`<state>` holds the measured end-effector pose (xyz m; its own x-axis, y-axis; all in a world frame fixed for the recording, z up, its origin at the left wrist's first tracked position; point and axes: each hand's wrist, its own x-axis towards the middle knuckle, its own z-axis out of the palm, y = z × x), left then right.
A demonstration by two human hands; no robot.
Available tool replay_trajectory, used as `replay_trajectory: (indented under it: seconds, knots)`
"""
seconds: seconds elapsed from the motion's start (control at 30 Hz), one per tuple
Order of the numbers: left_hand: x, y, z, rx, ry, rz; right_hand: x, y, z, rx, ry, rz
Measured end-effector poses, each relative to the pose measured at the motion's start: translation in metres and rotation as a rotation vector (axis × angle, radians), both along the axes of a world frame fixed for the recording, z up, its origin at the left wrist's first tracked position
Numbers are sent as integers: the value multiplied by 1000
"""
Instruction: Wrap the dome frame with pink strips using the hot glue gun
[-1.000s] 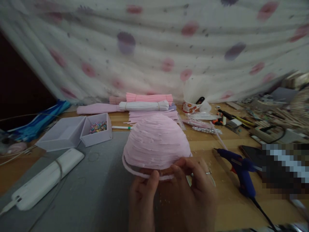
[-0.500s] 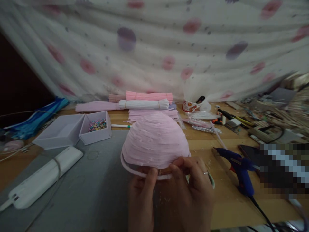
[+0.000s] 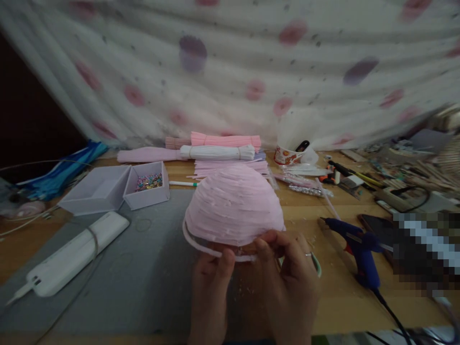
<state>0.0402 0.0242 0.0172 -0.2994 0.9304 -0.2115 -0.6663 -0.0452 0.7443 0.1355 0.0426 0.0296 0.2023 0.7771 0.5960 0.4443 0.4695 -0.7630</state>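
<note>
A pale pink dome (image 3: 235, 206), built up from rows of fuzzy pipe cleaner, is held before me with its open side down. One pink pipe cleaner (image 3: 201, 247) loops away from the lower left edge, leaving a gap under the dome. My left hand (image 3: 212, 292) is closed on this strand at the front, thumb on top. My right hand (image 3: 291, 278) pinches at the dome's lower right rim, where the strand runs into its fingers. The fingertips underneath are partly hidden. Partly behind my right hand shows a round green-edged thing (image 3: 316, 266).
A blue glue gun (image 3: 354, 244) with a cord lies at right. Left are a white power bank-like block (image 3: 77, 254), an empty box (image 3: 95, 189) and a box of beads (image 3: 147, 189). Pipe cleaner bundles (image 3: 217, 152) and a paper cup (image 3: 287, 155) stand behind.
The view has shifted slightly, so the table things sit a little higher and further right. Both hands keep their hold, and the dome's front edge is lifted slightly from the strand.
</note>
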Motion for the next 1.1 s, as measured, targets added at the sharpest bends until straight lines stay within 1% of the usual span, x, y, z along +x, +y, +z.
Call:
replay_trajectory:
  seconds: [0.07, 0.2, 0.3, 0.47, 0.63, 0.77, 0.97, 1.1]
  knots:
    - [-1, -2, 2, -14, 1, 13, 0, 0, 0, -11, 8, 25]
    - [1, -1, 8, -95, -35, 93, -2, 0, 0, 9, 26, 60]
    - [-1, 0, 10, -76, -64, 75, -2, -1, 0, 39, 18, 87]
    - [-6, -1, 6, -66, -110, 148, 5, -4, -2, 70, -25, 53]
    - [-5, -4, 4, -60, -150, 82, 4, -4, -8, 24, -10, 67]
    - [-6, -6, 3, -58, -136, 45, -4, 0, -12, -75, 69, 10]
    - [-9, -5, -4, -85, -90, 50, 0, -2, -13, -70, 198, 31]
    - [-7, -5, -13, -114, -15, 61, 5, -6, -17, -51, 158, 44]
